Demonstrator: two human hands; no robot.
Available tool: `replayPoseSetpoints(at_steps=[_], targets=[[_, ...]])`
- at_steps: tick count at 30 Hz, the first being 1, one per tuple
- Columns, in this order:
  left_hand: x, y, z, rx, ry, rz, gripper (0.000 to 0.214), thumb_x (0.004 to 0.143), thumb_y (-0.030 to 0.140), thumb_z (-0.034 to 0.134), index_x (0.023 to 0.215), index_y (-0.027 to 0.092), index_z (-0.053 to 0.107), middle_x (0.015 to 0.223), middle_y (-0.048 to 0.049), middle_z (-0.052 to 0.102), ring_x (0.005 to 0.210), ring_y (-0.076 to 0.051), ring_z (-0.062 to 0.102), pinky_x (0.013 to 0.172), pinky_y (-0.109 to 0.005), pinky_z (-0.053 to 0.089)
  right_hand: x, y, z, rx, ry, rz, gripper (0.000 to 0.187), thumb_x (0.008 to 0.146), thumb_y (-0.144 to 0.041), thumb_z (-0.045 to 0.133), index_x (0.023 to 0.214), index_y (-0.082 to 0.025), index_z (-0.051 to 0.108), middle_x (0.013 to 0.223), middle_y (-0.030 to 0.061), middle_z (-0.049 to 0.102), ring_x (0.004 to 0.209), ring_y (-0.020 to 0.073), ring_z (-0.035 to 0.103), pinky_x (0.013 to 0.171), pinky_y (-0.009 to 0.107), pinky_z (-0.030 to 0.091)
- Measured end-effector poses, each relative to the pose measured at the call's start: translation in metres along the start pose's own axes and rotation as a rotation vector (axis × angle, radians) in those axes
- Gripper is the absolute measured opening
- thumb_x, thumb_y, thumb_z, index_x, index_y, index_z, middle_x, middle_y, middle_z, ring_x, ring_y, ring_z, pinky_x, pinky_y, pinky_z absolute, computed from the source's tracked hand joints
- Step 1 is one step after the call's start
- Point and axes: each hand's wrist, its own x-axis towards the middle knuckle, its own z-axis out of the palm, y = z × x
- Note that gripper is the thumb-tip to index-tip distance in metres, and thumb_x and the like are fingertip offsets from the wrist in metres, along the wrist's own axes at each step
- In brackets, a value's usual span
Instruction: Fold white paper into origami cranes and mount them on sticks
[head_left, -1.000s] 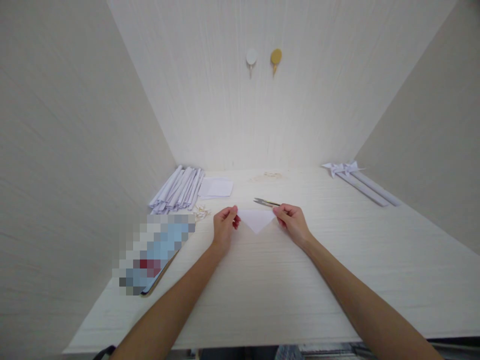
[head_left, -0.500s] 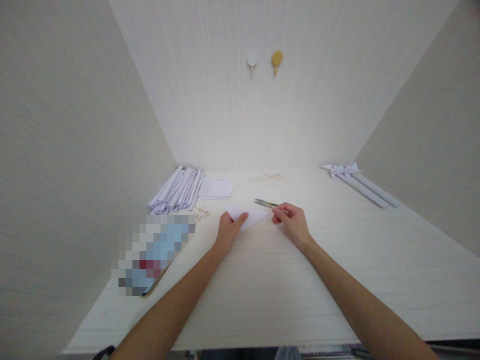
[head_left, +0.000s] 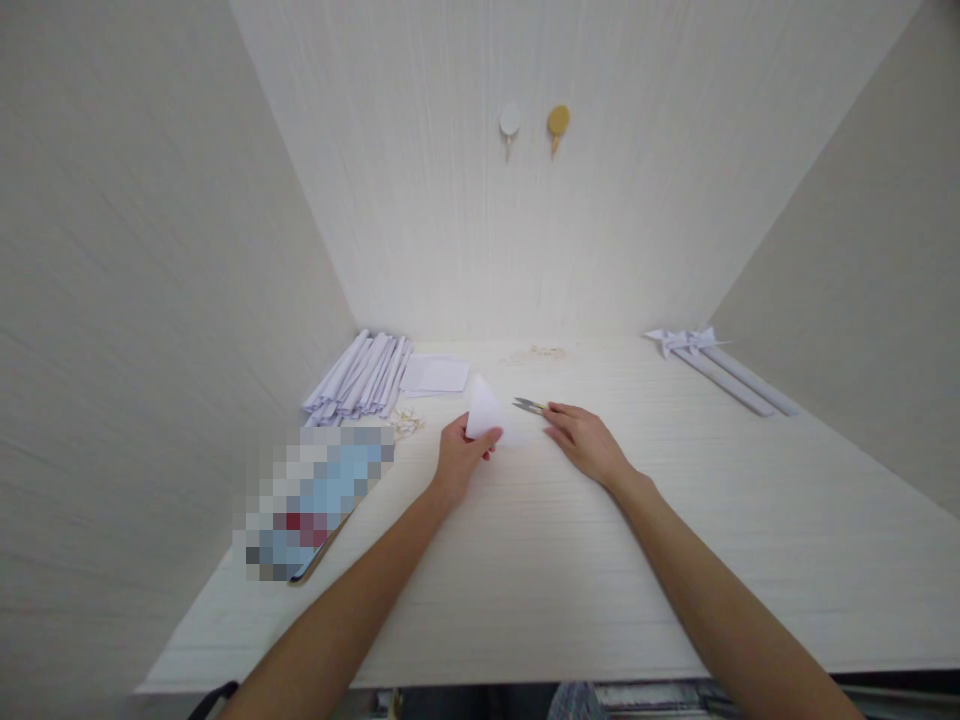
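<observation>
My left hand (head_left: 459, 458) pinches a folded white paper triangle (head_left: 484, 408) at its lower edge and holds it tilted up off the table (head_left: 525, 560). My right hand (head_left: 583, 440) lies just right of the paper with its fingers stretched out flat on the table. Its fingertips reach toward the small metal snips (head_left: 529, 404), which lie on the table just beyond them. Nothing shows in the right hand.
Several rolled white paper sticks (head_left: 360, 377) lie at the back left, beside flat paper squares (head_left: 435, 374) and small pale bits (head_left: 403, 423). A blurred flat object (head_left: 311, 500) sits at the left. Paper pinwheels on sticks (head_left: 716, 362) lie at the back right. Walls enclose three sides.
The right hand let go of the paper triangle and flattened on the table. The left hand turned the triangle and lifted it upright, a little to the left.
</observation>
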Motion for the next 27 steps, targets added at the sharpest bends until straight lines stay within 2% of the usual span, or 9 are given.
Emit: replayPoseSetpoints(at_steps=[3, 6, 10, 14, 18, 21, 24, 27], targets=[[0.002, -0.002, -0.001, -0.035, 0.001, -0.003, 0.023, 0.052, 0.027, 0.071, 0.058, 0.013, 0.055, 0.045, 0.0061, 0.048, 0.04, -0.004, 0.037, 0.039, -0.019, 0.028, 0.001, -0.001, -0.004, 0.045, 0.018, 0.059, 0.016, 0.081, -0.022, 0.049, 0.086, -0.019, 0.065, 0.098, 0.0094, 0.066, 0.09, 0.0223, 0.059, 0.08, 0.035, 0.045], [0.004, -0.005, -0.003, -0.099, 0.018, -0.015, 0.024, 0.049, 0.027, 0.073, 0.055, 0.013, 0.054, 0.045, 0.006, 0.048, 0.041, -0.004, 0.036, 0.041, -0.019, 0.027, 0.0, -0.002, -0.006, 0.063, 0.035, 0.117, 0.012, 0.079, -0.017, 0.05, 0.072, -0.018, 0.059, 0.085, 0.0072, 0.065, 0.081, 0.0203, 0.057, 0.073, 0.032, 0.044], [0.003, -0.002, -0.004, -0.207, 0.059, -0.046, 0.022, 0.048, 0.022, 0.073, 0.058, 0.012, 0.057, 0.051, 0.0035, 0.055, 0.047, -0.005, 0.045, 0.046, -0.019, 0.033, 0.0, -0.006, -0.007, 0.057, 0.04, 0.107, 0.011, 0.079, -0.013, 0.045, 0.071, -0.018, 0.052, 0.081, 0.0079, 0.06, 0.078, 0.0201, 0.054, 0.07, 0.031, 0.042], [0.001, 0.003, -0.001, -0.388, 0.052, -0.088, 0.027, 0.046, 0.017, 0.072, 0.07, 0.012, 0.06, 0.067, -0.0023, 0.065, 0.062, -0.013, 0.059, 0.062, -0.025, 0.045, 0.0, -0.009, -0.006, 0.126, 0.1, 0.099, 0.012, 0.08, -0.015, 0.04, 0.071, -0.019, 0.046, 0.079, 0.0074, 0.054, 0.072, 0.0188, 0.051, 0.066, 0.03, 0.04], [0.001, 0.005, 0.0, -0.457, 0.047, -0.096, 0.031, 0.049, 0.014, 0.067, 0.078, 0.012, 0.058, 0.072, -0.0035, 0.067, 0.062, -0.014, 0.061, 0.063, -0.028, 0.047, 0.001, -0.011, -0.003, 0.335, 0.205, 0.19, 0.009, 0.081, -0.02, 0.036, 0.076, -0.02, 0.042, 0.074, 0.0055, 0.053, 0.068, 0.0177, 0.049, 0.063, 0.03, 0.039], [0.0, 0.006, -0.001, -0.426, 0.026, -0.099, 0.032, 0.054, 0.015, 0.063, 0.085, 0.013, 0.055, 0.075, -0.0041, 0.067, 0.058, -0.014, 0.061, 0.06, -0.028, 0.047, 0.003, -0.015, 0.0, 0.539, 0.244, 0.286, 0.012, 0.083, -0.023, 0.032, 0.089, -0.019, 0.041, 0.074, 0.0045, 0.054, 0.061, 0.0154, 0.046, 0.059, 0.028, 0.037], [-0.001, 0.007, -0.001, -0.389, 0.003, -0.084, 0.031, 0.058, 0.017, 0.061, 0.087, 0.014, 0.053, 0.074, -0.0039, 0.067, 0.052, -0.011, 0.058, 0.055, -0.025, 0.046, 0.003, -0.022, 0.002, 0.772, 0.211, 0.337, 0.019, 0.085, -0.03, 0.029, 0.098, -0.019, 0.037, 0.071, 0.0014, 0.051, 0.052, 0.0124, 0.04, 0.05, 0.025, 0.033], [-0.003, 0.008, -0.001, -0.345, -0.036, -0.076, 0.031, 0.06, 0.018, 0.06, 0.089, 0.014, 0.051, 0.072, -0.0037, 0.067, 0.048, -0.009, 0.055, 0.046, -0.021, 0.041, 0.002, -0.032, 0.001, 1.024, 0.138, 0.34, 0.024, 0.084, -0.039, 0.032, 0.099, -0.021, 0.035, 0.067, -0.002, 0.048, 0.047, 0.0101, 0.033, 0.043, 0.022, 0.026]])
